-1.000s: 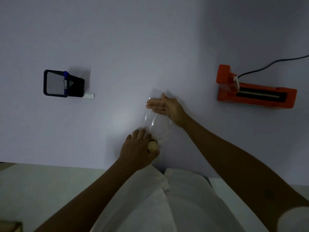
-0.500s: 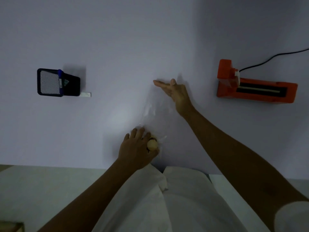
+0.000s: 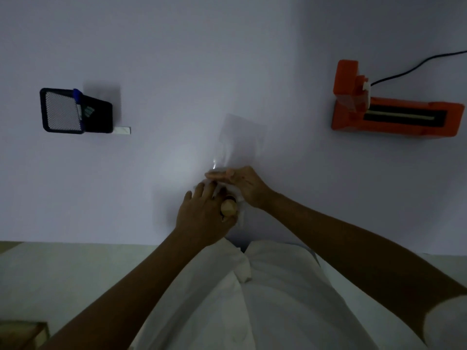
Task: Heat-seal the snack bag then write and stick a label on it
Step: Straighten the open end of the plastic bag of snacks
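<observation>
A clear plastic snack bag (image 3: 240,140) lies flat on the white table (image 3: 177,59), its open end pointing away from me. At its near end sits a round tan snack (image 3: 228,207). My left hand (image 3: 204,213) presses down on the bag's near end beside that snack. My right hand (image 3: 242,184) lies edge-down across the bag just beyond the snack, fingers straight and together, touching the plastic. An orange heat sealer (image 3: 394,109) stands at the right. A small white label (image 3: 123,130) lies beside the pen holder at the left.
A black mesh pen holder (image 3: 73,111) with a blue pen (image 3: 77,102) stands at the left. The sealer's black cable (image 3: 417,66) runs off to the right. The table's near edge is close to my body.
My right hand has come back from the bag's far end toward me and now rests across the bag just beyond the snack. My left hand has stayed on the near end.
</observation>
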